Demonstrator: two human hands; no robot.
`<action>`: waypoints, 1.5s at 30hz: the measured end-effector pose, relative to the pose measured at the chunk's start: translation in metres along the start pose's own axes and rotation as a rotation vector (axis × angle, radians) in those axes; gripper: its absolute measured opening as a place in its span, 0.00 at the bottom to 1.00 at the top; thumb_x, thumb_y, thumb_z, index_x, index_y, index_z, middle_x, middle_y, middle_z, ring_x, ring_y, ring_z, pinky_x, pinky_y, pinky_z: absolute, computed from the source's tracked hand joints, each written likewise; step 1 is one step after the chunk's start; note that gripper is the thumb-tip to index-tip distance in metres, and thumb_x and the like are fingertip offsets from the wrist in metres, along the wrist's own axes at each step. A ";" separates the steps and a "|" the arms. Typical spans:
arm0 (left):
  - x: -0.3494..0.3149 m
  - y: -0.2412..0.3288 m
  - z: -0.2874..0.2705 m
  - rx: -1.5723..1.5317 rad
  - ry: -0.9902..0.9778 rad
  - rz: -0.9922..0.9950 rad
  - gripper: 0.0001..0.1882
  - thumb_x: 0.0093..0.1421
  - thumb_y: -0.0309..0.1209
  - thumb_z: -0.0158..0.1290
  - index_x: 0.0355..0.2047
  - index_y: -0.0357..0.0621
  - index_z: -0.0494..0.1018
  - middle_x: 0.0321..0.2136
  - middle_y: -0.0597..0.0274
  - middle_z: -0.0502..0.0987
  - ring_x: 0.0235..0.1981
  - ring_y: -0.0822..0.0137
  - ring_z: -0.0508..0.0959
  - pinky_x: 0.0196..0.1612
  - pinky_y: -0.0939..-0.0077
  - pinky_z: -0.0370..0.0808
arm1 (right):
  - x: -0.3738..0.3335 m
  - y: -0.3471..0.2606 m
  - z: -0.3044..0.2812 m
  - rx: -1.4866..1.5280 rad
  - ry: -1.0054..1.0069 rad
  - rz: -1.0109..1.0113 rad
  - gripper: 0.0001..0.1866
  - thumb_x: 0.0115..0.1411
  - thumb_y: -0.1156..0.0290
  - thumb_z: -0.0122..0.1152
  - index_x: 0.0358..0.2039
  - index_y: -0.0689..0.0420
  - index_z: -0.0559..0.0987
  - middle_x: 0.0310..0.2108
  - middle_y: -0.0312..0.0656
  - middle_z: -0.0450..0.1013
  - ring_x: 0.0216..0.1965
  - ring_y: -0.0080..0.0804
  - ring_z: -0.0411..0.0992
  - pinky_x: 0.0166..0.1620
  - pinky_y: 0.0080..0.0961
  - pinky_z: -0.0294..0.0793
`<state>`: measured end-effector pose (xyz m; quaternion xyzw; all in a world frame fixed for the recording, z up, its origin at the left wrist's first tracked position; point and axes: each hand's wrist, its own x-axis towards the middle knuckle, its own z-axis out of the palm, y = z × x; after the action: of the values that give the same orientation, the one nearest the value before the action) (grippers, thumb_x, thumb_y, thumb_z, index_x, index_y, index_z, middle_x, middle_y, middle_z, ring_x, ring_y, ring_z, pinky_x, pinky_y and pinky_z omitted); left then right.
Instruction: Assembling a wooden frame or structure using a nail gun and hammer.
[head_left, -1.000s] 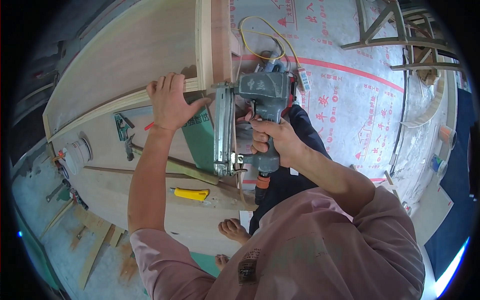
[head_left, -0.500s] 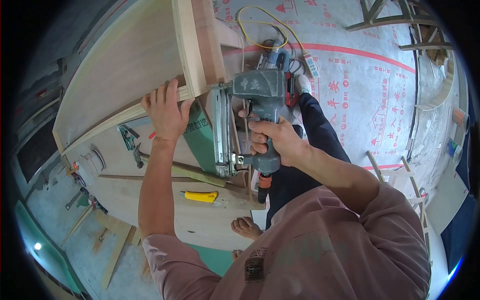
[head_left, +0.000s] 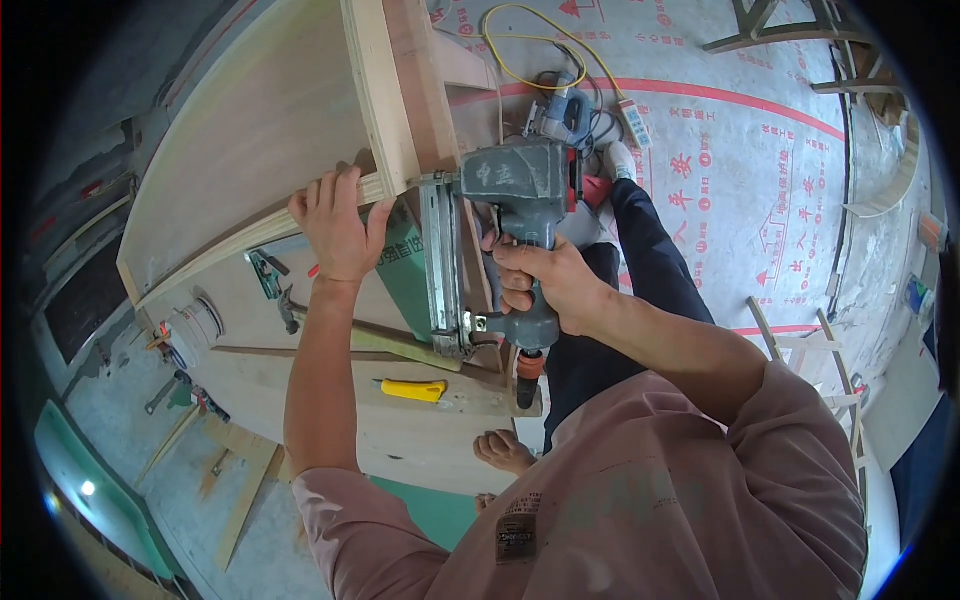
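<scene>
My right hand (head_left: 560, 285) is wrapped round the grip of a dark grey nail gun (head_left: 515, 172). The gun's long metal magazine runs down its left side, and its nose meets the corner of a plywood frame (head_left: 388, 120). An orange and black hose fitting sits at the bottom of the grip. With fingers hooked over the frame's near edge strip (head_left: 255, 228) and thumb against its side, my left hand (head_left: 338, 230) grips it just left of the nose. The contact point at the nose is partly hidden.
Below the frame, a hammer (head_left: 370, 336), a yellow utility knife (head_left: 412, 390) and a green stapler-like tool (head_left: 266, 276) lie on a board. A blue-grey power tool (head_left: 568, 115), yellow cord (head_left: 490, 35) and power strip (head_left: 634, 124) are on the floor. Wooden trestles (head_left: 780, 38) stand far right.
The whole view has shifted slightly. The nail gun stays at the frame's corner in my right hand, and my left hand keeps its hold on the edge.
</scene>
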<state>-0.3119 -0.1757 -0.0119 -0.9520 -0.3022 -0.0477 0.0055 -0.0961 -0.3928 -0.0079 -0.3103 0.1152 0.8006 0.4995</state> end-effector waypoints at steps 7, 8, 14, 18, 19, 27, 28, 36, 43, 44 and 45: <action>0.000 -0.007 -0.021 -0.171 -0.095 -0.055 0.31 0.64 0.52 0.56 0.57 0.41 0.73 0.50 0.54 0.77 0.51 0.51 0.72 0.61 0.50 0.58 | -0.009 0.005 0.004 -0.029 0.000 -0.058 0.16 0.69 0.70 0.59 0.56 0.53 0.77 0.21 0.28 0.62 0.20 0.23 0.65 0.35 0.34 0.74; 0.001 -0.009 -0.024 -0.292 -0.162 -0.093 0.34 0.66 0.55 0.54 0.59 0.40 0.72 0.53 0.54 0.77 0.54 0.52 0.72 0.64 0.50 0.58 | -0.011 0.002 0.006 -0.003 0.035 -0.078 0.16 0.69 0.70 0.59 0.57 0.53 0.77 0.21 0.28 0.62 0.20 0.23 0.65 0.36 0.33 0.74; 0.011 -0.018 -0.037 -1.127 -0.145 -0.511 0.48 0.73 0.68 0.23 0.72 0.39 0.60 0.64 0.51 0.71 0.67 0.58 0.64 0.75 0.55 0.41 | -0.009 0.008 0.021 -0.014 -0.017 -0.039 0.16 0.70 0.70 0.58 0.57 0.52 0.77 0.21 0.28 0.62 0.20 0.23 0.66 0.36 0.34 0.75; 0.023 -0.014 -0.039 -1.161 -0.200 -0.507 0.48 0.72 0.68 0.22 0.72 0.38 0.58 0.63 0.49 0.72 0.68 0.57 0.63 0.75 0.55 0.41 | -0.010 0.011 0.018 -0.006 -0.011 -0.083 0.15 0.69 0.70 0.58 0.56 0.52 0.78 0.21 0.28 0.62 0.20 0.23 0.66 0.36 0.33 0.75; 0.022 -0.016 -0.040 -1.195 -0.187 -0.524 0.49 0.72 0.69 0.22 0.72 0.38 0.58 0.64 0.49 0.72 0.68 0.57 0.63 0.75 0.54 0.41 | -0.008 0.012 0.020 0.011 0.007 -0.075 0.12 0.68 0.71 0.60 0.51 0.53 0.77 0.21 0.29 0.63 0.19 0.23 0.65 0.34 0.32 0.73; 0.025 -0.016 -0.041 -1.251 -0.179 -0.592 0.49 0.72 0.69 0.22 0.73 0.39 0.57 0.67 0.50 0.69 0.70 0.56 0.60 0.76 0.51 0.38 | -0.016 0.006 0.014 -0.004 0.011 -0.069 0.09 0.67 0.72 0.61 0.47 0.54 0.77 0.20 0.30 0.64 0.18 0.23 0.65 0.32 0.32 0.72; 0.025 -0.015 -0.042 -1.232 -0.176 -0.587 0.48 0.73 0.68 0.22 0.73 0.39 0.57 0.69 0.50 0.68 0.72 0.56 0.58 0.76 0.51 0.36 | -0.017 0.002 0.015 -0.014 0.033 -0.095 0.10 0.68 0.71 0.60 0.49 0.54 0.78 0.20 0.29 0.63 0.19 0.23 0.65 0.33 0.32 0.73; 0.023 -0.014 -0.043 -1.209 -0.176 -0.565 0.46 0.74 0.66 0.23 0.74 0.40 0.57 0.73 0.48 0.61 0.77 0.54 0.51 0.77 0.50 0.33 | -0.006 0.003 0.014 -0.107 -0.025 -0.078 0.17 0.69 0.71 0.58 0.58 0.54 0.78 0.20 0.29 0.62 0.20 0.22 0.65 0.34 0.31 0.73; 0.026 -0.014 -0.043 -1.219 -0.190 -0.559 0.45 0.74 0.65 0.23 0.74 0.40 0.57 0.74 0.47 0.60 0.77 0.53 0.50 0.77 0.51 0.32 | 0.002 0.000 0.011 -0.058 -0.060 -0.108 0.17 0.70 0.71 0.58 0.57 0.55 0.78 0.20 0.28 0.62 0.19 0.22 0.64 0.34 0.31 0.73; 0.026 -0.015 -0.042 -1.225 -0.190 -0.558 0.45 0.74 0.65 0.23 0.74 0.41 0.57 0.74 0.47 0.60 0.77 0.53 0.49 0.77 0.51 0.32 | 0.002 -0.001 0.010 -0.053 -0.070 -0.097 0.16 0.70 0.71 0.58 0.57 0.55 0.78 0.20 0.29 0.62 0.19 0.22 0.64 0.34 0.31 0.73; 0.026 -0.015 -0.042 -1.225 -0.191 -0.558 0.45 0.74 0.65 0.23 0.74 0.41 0.57 0.74 0.47 0.60 0.77 0.53 0.49 0.77 0.51 0.32 | 0.002 -0.001 0.010 -0.052 -0.069 -0.097 0.16 0.70 0.71 0.58 0.57 0.55 0.78 0.20 0.29 0.62 0.19 0.22 0.64 0.34 0.31 0.73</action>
<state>-0.3031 -0.1505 0.0323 -0.6697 -0.4541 -0.1255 -0.5741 -0.1000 -0.3862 -0.0016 -0.3006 0.0619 0.7883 0.5333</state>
